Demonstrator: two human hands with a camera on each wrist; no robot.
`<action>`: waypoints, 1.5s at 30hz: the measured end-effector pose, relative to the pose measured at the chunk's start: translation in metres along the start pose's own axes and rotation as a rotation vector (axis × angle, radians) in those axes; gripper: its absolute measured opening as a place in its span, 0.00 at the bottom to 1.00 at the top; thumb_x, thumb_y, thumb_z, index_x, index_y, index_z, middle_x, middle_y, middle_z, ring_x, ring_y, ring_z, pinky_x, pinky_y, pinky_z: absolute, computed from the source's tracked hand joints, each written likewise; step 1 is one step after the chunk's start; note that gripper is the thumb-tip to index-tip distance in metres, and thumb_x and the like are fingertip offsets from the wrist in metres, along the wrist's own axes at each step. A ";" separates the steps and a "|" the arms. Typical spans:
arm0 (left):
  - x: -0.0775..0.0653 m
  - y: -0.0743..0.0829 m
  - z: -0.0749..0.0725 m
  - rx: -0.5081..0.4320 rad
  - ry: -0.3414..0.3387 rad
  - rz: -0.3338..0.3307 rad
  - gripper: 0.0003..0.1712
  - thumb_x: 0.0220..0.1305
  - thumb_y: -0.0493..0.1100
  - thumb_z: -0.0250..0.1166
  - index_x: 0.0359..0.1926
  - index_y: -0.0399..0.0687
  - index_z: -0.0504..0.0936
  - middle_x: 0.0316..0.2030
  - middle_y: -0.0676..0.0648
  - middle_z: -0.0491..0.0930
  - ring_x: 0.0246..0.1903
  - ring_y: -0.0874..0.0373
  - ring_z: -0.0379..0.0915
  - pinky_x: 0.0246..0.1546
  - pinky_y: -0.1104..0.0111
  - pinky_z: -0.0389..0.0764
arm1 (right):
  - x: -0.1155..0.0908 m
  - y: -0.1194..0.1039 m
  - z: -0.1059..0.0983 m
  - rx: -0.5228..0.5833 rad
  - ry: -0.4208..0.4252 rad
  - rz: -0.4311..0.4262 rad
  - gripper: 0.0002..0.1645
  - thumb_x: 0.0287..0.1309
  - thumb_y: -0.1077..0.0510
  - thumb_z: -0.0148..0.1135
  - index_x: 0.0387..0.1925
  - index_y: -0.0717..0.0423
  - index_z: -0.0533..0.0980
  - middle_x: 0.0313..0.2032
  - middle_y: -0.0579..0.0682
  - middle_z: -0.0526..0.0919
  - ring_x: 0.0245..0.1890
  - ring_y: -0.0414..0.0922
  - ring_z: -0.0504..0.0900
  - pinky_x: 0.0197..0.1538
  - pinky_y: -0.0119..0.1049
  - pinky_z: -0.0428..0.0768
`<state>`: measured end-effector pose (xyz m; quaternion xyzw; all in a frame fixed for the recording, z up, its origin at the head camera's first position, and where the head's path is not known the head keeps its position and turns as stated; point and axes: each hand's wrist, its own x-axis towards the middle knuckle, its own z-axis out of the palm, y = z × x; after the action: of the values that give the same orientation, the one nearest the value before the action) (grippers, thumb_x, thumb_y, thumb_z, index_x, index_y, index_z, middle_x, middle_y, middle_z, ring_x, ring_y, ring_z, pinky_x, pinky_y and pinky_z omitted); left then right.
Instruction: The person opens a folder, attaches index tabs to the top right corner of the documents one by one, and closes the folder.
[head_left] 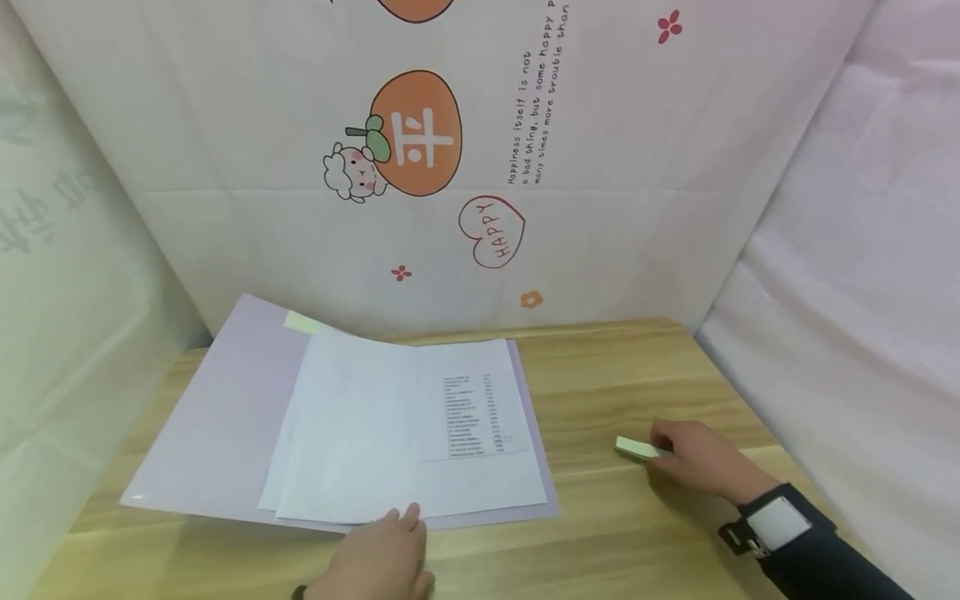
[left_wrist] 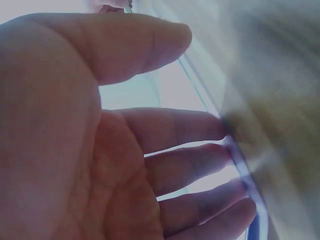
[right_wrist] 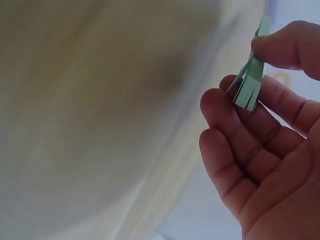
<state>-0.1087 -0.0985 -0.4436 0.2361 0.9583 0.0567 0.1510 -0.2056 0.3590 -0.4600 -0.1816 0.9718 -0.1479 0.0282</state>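
My right hand (head_left: 701, 458) pinches a small pale green pad of sticky notes (head_left: 636, 450) between thumb and fingers, low over the table's right side. In the right wrist view the thumb presses on the sticky notes (right_wrist: 250, 85), whose layers fan apart at one end. At the bottom edge of an open lilac folder (head_left: 217, 417), my left hand (head_left: 378, 554) lies with its fingers extended, fingertips right at the edge of the white sheets (head_left: 360, 425). The left wrist view shows those fingers (left_wrist: 175, 130) spread and nearly straight along the edge.
A pale green sticky note (head_left: 302, 322) sticks out at the top of the sheets. A printed table of text covers part of the right-hand page. The wooden table (head_left: 600, 375) meets a white printed cloth (head_left: 600, 208) at the back, with cloth on both sides.
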 end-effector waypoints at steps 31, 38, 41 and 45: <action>0.030 0.018 -0.051 -1.053 0.489 0.193 0.27 0.70 0.48 0.64 0.67 0.46 0.72 0.44 0.54 0.84 0.36 0.59 0.82 0.38 0.66 0.81 | 0.041 -0.213 -0.015 0.352 0.263 -0.490 0.09 0.56 0.60 0.69 0.36 0.46 0.78 0.32 0.35 0.77 0.31 0.36 0.75 0.35 0.33 0.77; 0.035 0.014 -0.050 -1.158 0.499 0.215 0.19 0.70 0.46 0.65 0.59 0.50 0.79 0.40 0.53 0.84 0.36 0.55 0.83 0.38 0.64 0.81 | 0.041 -0.221 -0.015 0.384 0.243 -0.495 0.08 0.59 0.59 0.69 0.40 0.47 0.80 0.36 0.35 0.79 0.33 0.36 0.75 0.38 0.34 0.78; 0.035 0.011 -0.050 -1.171 0.509 0.217 0.16 0.70 0.46 0.65 0.56 0.50 0.81 0.39 0.52 0.84 0.35 0.54 0.83 0.38 0.63 0.81 | 0.041 -0.223 -0.013 0.401 0.262 -0.493 0.08 0.61 0.59 0.68 0.42 0.49 0.80 0.38 0.36 0.81 0.34 0.35 0.76 0.40 0.36 0.80; 0.035 0.009 -0.051 -1.184 0.507 0.222 0.16 0.69 0.45 0.66 0.55 0.49 0.81 0.40 0.51 0.84 0.35 0.53 0.83 0.37 0.63 0.82 | 0.042 -0.225 -0.008 0.439 0.305 -0.506 0.09 0.64 0.57 0.67 0.45 0.50 0.81 0.41 0.37 0.82 0.36 0.35 0.78 0.41 0.38 0.80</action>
<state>-0.1498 -0.0759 -0.4029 0.1898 0.7409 0.6439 0.0182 -0.1683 0.1457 -0.3859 -0.3818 0.8342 -0.3805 -0.1163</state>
